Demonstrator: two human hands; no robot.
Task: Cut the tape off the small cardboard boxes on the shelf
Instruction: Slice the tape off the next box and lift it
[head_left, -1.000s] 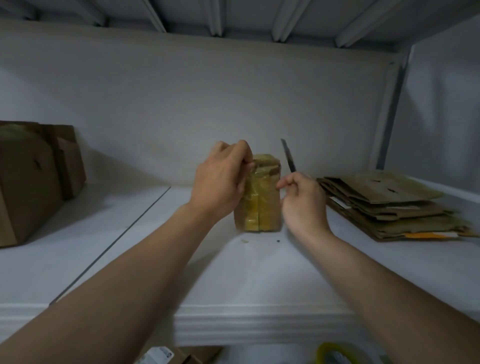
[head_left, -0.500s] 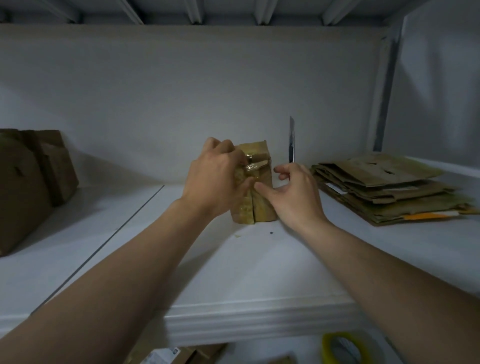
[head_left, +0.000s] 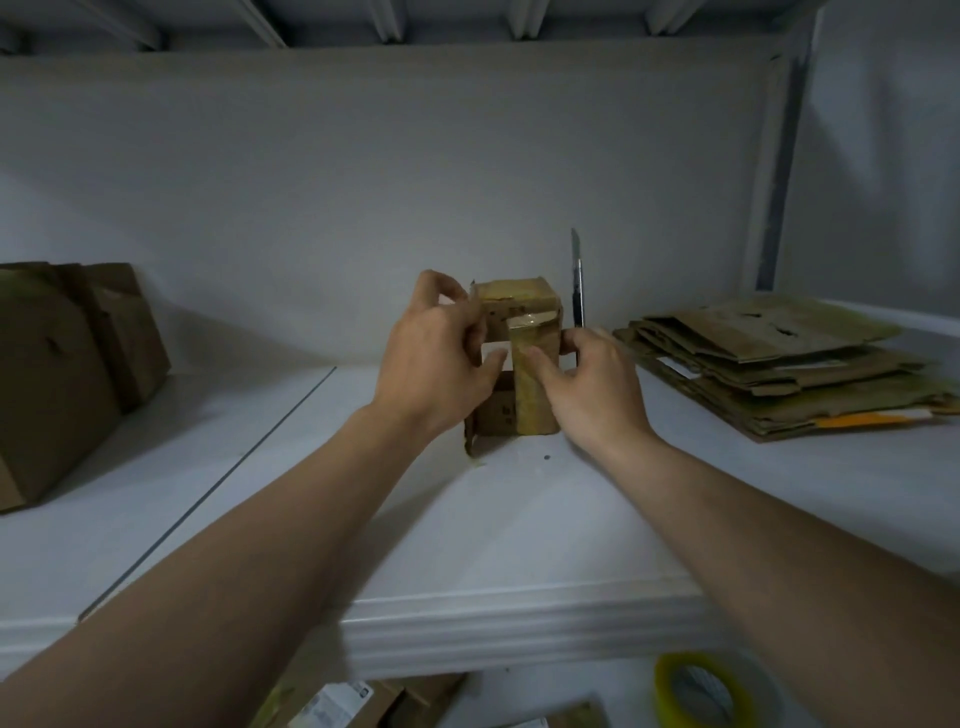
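Note:
A small cardboard box (head_left: 519, 332) wrapped in yellowish tape stands upright in the middle of the white shelf (head_left: 519, 519). My left hand (head_left: 436, 358) grips its left side and pinches a strip of tape pulled away from the front, baring brown cardboard there. My right hand (head_left: 592, 384) holds a utility knife (head_left: 576, 280), whose blade points straight up behind the box, while its thumb presses on the box's taped front. A loose end of tape hangs at the box's lower left corner.
A stack of flattened cardboard (head_left: 779, 358) lies on the shelf at the right. Larger brown boxes (head_left: 67, 364) stand at the left. Below the shelf edge are a yellow tape roll (head_left: 701, 691) and a labelled carton (head_left: 353, 701).
My left hand has peeled the tape leftward off the box front, exposing bare cardboard. My right thumb has shifted onto the remaining taped strip; the knife stays upright.

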